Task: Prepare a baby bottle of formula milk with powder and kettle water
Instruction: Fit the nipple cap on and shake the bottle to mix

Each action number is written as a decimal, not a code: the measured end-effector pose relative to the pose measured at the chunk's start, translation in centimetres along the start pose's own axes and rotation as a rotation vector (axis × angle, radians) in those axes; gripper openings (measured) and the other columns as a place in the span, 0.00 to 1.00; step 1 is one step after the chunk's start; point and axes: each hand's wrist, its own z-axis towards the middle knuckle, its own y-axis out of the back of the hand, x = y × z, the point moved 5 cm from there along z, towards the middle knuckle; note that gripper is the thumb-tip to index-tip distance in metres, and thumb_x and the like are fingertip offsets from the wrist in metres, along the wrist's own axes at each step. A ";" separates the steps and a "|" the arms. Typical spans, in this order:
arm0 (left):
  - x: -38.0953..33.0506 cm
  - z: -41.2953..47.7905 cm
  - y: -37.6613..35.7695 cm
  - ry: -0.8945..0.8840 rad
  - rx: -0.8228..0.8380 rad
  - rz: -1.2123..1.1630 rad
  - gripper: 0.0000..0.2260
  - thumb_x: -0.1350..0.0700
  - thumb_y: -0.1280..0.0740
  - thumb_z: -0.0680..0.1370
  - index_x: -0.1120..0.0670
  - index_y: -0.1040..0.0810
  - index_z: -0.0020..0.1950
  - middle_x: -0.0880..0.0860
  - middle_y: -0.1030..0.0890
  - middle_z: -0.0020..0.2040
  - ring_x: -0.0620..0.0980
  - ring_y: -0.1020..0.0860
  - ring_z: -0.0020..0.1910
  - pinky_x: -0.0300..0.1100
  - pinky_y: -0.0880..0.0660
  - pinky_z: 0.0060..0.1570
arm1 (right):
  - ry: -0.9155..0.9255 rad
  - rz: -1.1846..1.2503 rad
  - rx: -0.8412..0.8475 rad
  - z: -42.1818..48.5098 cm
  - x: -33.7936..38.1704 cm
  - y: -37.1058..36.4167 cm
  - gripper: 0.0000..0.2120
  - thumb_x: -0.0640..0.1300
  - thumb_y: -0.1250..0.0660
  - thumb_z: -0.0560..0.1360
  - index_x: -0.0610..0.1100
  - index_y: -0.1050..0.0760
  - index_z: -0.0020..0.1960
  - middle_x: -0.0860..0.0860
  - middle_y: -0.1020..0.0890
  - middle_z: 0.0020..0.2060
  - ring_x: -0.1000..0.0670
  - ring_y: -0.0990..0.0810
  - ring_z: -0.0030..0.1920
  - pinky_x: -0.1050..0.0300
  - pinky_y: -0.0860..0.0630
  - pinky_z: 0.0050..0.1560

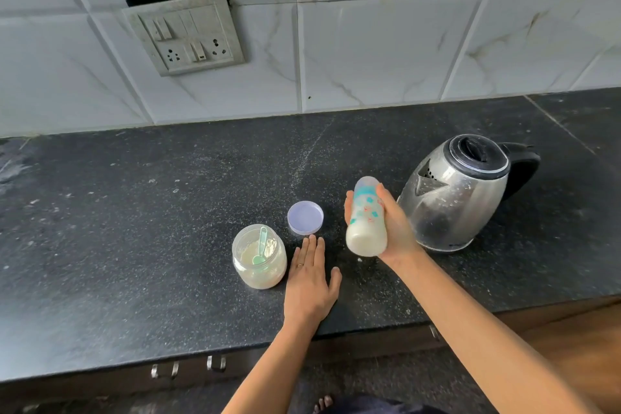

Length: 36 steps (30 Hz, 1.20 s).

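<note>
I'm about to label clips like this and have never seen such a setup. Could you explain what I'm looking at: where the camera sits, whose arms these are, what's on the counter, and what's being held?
There is no machine here. A person is filmed by one wide-angle camera worn on their head, looking forward and down, so their own arms reach in from the bottom of the picture. The right hand grips a baby bottle, tilted with its base toward the camera and holding milky liquid. The left hand rests flat on the dark countertop. Beside that hand stands an open jar of powder with a green scoop inside. A round lilac lid lies just beyond the fingertips. A steel kettle stands to the right, its lid closed.
</note>
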 end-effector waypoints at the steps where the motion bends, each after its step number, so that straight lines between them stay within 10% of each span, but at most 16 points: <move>1: 0.0 0.0 0.0 -0.004 0.002 0.003 0.30 0.44 0.48 0.78 0.59 0.38 0.76 0.57 0.37 0.75 0.51 0.43 0.76 0.44 0.53 0.74 | -0.005 -0.008 0.005 0.0 -0.1 -0.2 0.26 0.53 0.29 0.71 0.42 0.28 0.65 0.45 0.19 0.48 0.49 0.17 0.41 0.56 0.19 0.40; 18: 0.1 0.1 0.1 -0.003 0.017 0.000 0.30 0.44 0.49 0.78 0.58 0.40 0.77 0.56 0.39 0.76 0.50 0.45 0.76 0.41 0.57 0.74 | -0.038 0.022 0.115 -0.6 0.4 -3.1 0.29 0.49 0.23 0.64 0.38 0.27 0.59 0.43 0.20 0.46 0.47 0.18 0.37 0.55 0.19 0.35; 36: -0.2 0.1 0.4 -0.013 0.001 0.008 0.28 0.46 0.45 0.78 0.59 0.36 0.75 0.57 0.35 0.74 0.51 0.41 0.75 0.41 0.57 0.73 | -0.011 0.355 -0.206 -0.4 0.7 -3.8 0.24 0.50 0.36 0.78 0.39 0.33 0.68 0.38 0.23 0.51 0.41 0.20 0.47 0.47 0.18 0.36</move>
